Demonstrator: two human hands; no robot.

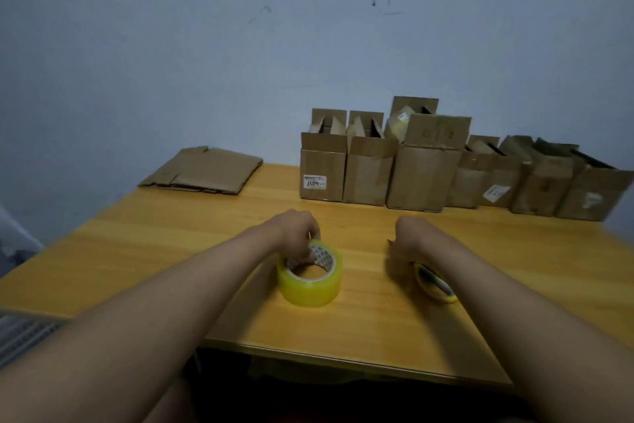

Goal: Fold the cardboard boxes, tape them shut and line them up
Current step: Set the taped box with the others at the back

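A yellowish roll of clear tape [310, 285] lies flat on the wooden table [171, 251] in front of me. My left hand [300, 234] grips its far rim, with fingers curled into the core. My right hand [410, 239] is curled over the table to the right, above a yellow and black tool [435, 283] that looks like a cutter; whether it holds the tool is hidden. Several folded cardboard boxes [425, 172] with open top flaps stand in a row at the back right. A stack of flat cardboard blanks [204, 170] lies at the back left.
The blue-grey wall [240, 45] rises right behind the table. The table's near edge [343, 359] runs just below my forearms. Bare wood lies between the tape roll and the row of boxes.
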